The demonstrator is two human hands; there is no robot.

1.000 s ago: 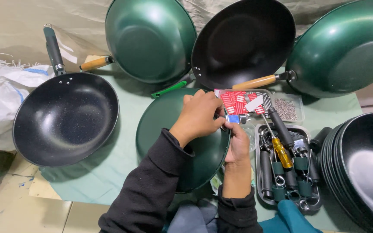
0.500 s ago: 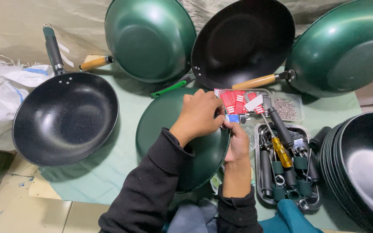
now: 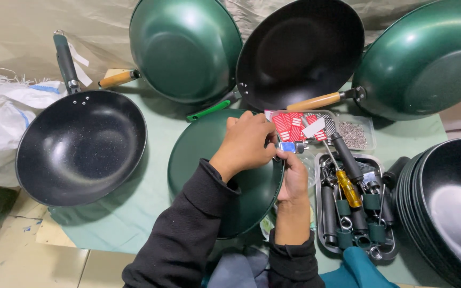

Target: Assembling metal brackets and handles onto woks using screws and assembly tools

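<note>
A green wok [image 3: 209, 160] lies upside down on the table in front of me. My left hand [image 3: 246, 141] rests on its right rim, fingers closed around a small blue and silver fitting [image 3: 289, 146] at the edge. My right hand [image 3: 293, 176] comes up from below at the same spot, fingers pinched on the rim beside the fitting. Exactly which hand grips the fitting is hard to tell.
A black wok [image 3: 81, 146] with a black handle sits left. Three woks lean at the back: green [image 3: 185, 48], black [image 3: 302, 50], green [image 3: 428, 58]. A metal tray [image 3: 354, 197] holds handles and a yellow screwdriver [image 3: 348, 188]. Stacked woks [image 3: 449, 208] stand right; red cards [image 3: 297, 125] and screws [image 3: 354, 134] lie behind.
</note>
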